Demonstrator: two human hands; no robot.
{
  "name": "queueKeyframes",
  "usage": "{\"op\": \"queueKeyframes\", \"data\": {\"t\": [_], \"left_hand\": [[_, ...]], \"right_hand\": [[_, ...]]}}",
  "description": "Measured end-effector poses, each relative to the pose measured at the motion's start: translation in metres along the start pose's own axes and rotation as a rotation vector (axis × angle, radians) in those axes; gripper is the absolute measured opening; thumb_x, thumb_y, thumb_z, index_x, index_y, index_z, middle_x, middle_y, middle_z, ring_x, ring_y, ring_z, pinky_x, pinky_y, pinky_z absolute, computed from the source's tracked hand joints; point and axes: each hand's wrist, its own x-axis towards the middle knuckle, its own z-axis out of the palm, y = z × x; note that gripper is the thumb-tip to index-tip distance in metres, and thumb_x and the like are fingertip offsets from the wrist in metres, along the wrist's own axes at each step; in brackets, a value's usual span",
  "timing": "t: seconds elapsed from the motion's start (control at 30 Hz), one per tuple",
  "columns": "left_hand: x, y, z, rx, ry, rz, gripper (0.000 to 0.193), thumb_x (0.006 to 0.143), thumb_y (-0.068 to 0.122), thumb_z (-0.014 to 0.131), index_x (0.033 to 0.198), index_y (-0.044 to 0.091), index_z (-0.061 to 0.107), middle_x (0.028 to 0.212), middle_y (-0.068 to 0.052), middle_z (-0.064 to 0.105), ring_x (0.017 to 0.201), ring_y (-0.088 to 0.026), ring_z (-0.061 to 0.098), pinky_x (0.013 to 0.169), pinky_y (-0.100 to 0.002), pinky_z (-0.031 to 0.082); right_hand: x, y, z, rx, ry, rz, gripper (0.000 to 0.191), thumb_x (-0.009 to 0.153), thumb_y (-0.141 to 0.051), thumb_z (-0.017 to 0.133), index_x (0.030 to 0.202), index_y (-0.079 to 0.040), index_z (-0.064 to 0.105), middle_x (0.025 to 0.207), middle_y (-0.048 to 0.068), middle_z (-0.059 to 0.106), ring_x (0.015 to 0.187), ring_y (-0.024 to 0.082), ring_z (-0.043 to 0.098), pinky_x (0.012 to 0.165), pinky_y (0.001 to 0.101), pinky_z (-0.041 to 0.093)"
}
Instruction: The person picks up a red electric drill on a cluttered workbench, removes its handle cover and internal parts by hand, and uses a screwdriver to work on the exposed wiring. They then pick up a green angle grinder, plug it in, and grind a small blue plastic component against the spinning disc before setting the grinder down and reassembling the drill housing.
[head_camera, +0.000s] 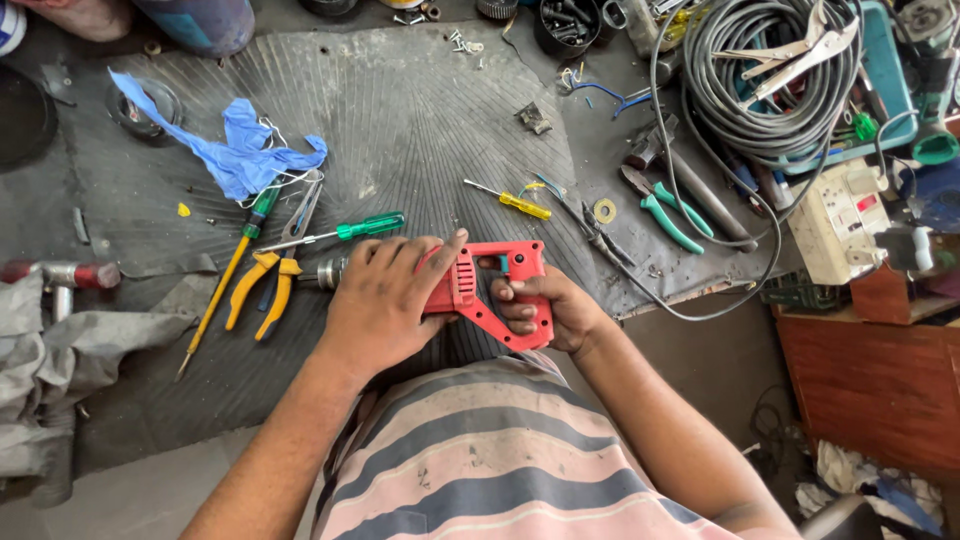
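Observation:
A red electric drill (488, 290) lies on a dark ribbed rubber mat (400, 120) just in front of my striped shirt. My left hand (385, 300) lies flat over the drill's body, covering most of it; the metal chuck (328, 272) pokes out to the left. My right hand (548, 310) grips the drill's red handle from below, fingers curled through the handle opening.
Left of the drill lie yellow-handled pliers (262, 290), a long yellow screwdriver (215, 300), a green-handled screwdriver (345, 231) and a blue glove (245, 155). To the right are a small yellow screwdriver (510, 202), green-handled pliers (665, 212), coiled black cable (765, 75) and a white power strip (835, 222).

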Motion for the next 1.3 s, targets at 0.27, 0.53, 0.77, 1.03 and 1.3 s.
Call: {"op": "queueKeyframes", "data": {"t": [0.27, 0.53, 0.77, 1.03, 1.3], "left_hand": [[0.034, 0.018, 0.007, -0.139, -0.159, -0.233, 0.094, 0.069, 0.058, 0.084, 0.139, 0.004, 0.054, 0.128, -0.014, 0.064, 0.117, -0.032, 0.059, 0.1, -0.048, 0.039], [0.046, 0.05, 0.026, -0.278, -0.162, -0.196, 0.08, 0.062, 0.035, 0.089, 0.127, 0.001, 0.06, 0.12, -0.018, 0.066, 0.113, -0.036, 0.062, 0.098, -0.048, 0.045], [0.046, 0.069, 0.057, -0.172, -0.045, -0.153, 0.064, 0.065, 0.034, 0.086, 0.119, 0.006, 0.064, 0.114, -0.011, 0.069, 0.104, -0.031, 0.066, 0.093, -0.045, 0.049], [0.061, 0.092, 0.054, -0.192, -0.042, -0.09, 0.062, 0.068, 0.035, 0.084, 0.121, 0.007, 0.068, 0.115, -0.009, 0.069, 0.103, -0.029, 0.065, 0.091, -0.047, 0.047], [0.06, 0.115, 0.051, -0.425, 0.073, -0.12, 0.048, 0.082, 0.029, 0.081, 0.122, 0.006, 0.067, 0.11, -0.007, 0.069, 0.106, -0.029, 0.065, 0.096, -0.043, 0.05]], "right_hand": [[0.0, -0.022, -0.03, -0.096, -0.184, 0.039, 0.032, 0.097, -0.007, 0.065, 0.127, 0.002, 0.058, 0.074, 0.002, 0.056, 0.054, 0.008, 0.051, 0.048, 0.0236, 0.039], [-0.007, -0.085, -0.027, -1.268, -0.448, -0.067, 0.021, 0.081, -0.001, 0.077, 0.101, -0.002, 0.072, 0.091, 0.006, 0.076, 0.084, 0.018, 0.071, 0.077, 0.0308, 0.057], [-0.008, -0.103, -0.042, -1.329, -0.593, -0.074, 0.025, 0.083, -0.001, 0.08, 0.107, -0.003, 0.072, 0.097, 0.009, 0.076, 0.088, 0.02, 0.074, 0.08, 0.0323, 0.057], [-0.034, -0.116, -0.043, -1.221, -0.646, -0.056, 0.031, 0.083, 0.002, 0.075, 0.113, -0.001, 0.07, 0.102, 0.01, 0.076, 0.095, 0.022, 0.076, 0.084, 0.033, 0.059], [-0.042, -0.114, -0.034, -1.238, -0.63, -0.066, 0.021, 0.084, 0.0, 0.073, 0.105, -0.001, 0.069, 0.093, 0.009, 0.076, 0.086, 0.022, 0.077, 0.079, 0.0341, 0.06]]}}
